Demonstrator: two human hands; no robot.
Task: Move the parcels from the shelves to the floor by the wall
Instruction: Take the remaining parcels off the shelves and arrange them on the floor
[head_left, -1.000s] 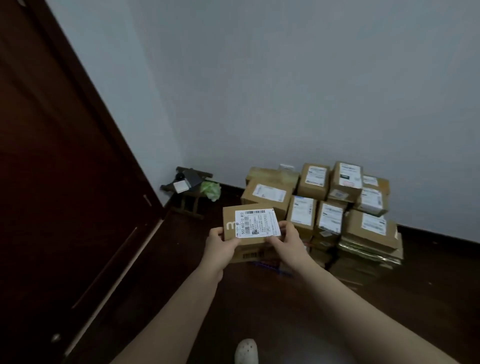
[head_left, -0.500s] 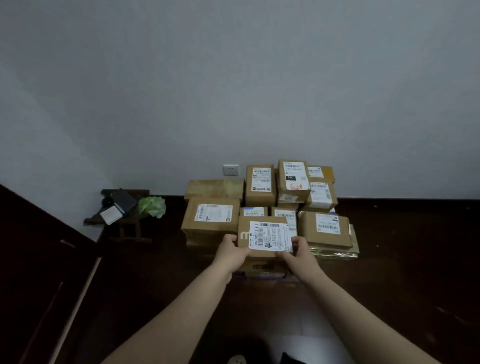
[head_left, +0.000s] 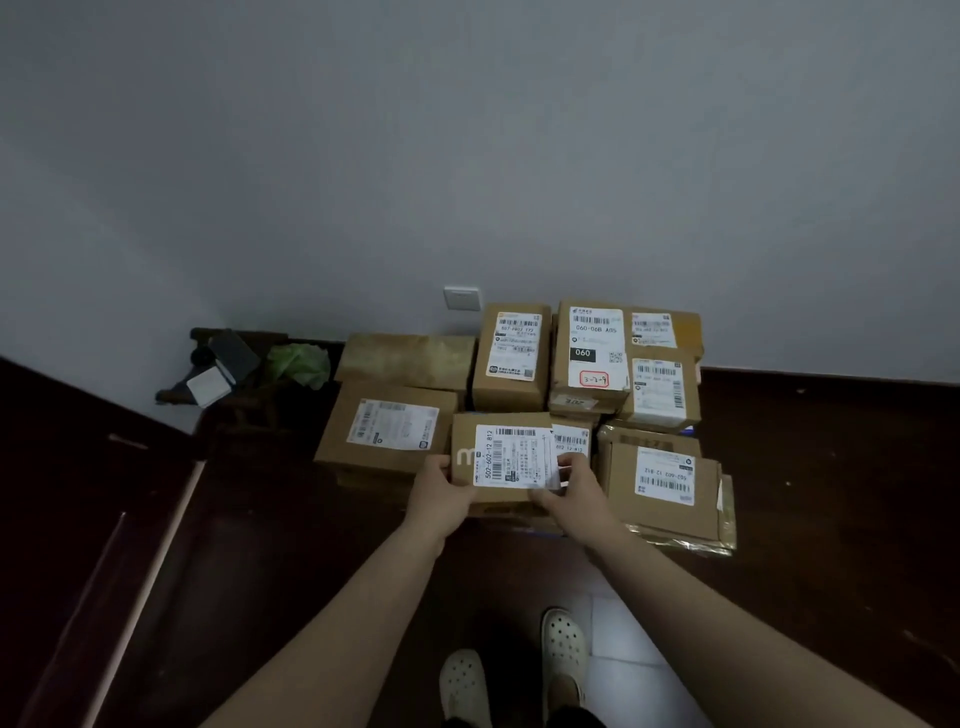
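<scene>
A small brown cardboard parcel (head_left: 514, 457) with a white shipping label is held between both hands in front of me. My left hand (head_left: 440, 493) grips its left end and my right hand (head_left: 574, 486) grips its right end, thumb on the label. Just behind it, several labelled cardboard parcels (head_left: 589, 358) are stacked on the dark floor against the grey wall (head_left: 467, 156). The held parcel hovers over the front middle of that stack.
A low dark stool (head_left: 218, 364) with small boxes and a green bag (head_left: 301, 364) stands in the left corner. A white wall socket (head_left: 462, 298) sits above the stack. A dark door edge (head_left: 78, 493) runs along the left. My white shoes (head_left: 563, 644) stand on the floor below.
I have turned right and stepped closer to the stack; the door has slid out to the left. The parcel, still gripped by both hands, now sits lower over the stack's front.
</scene>
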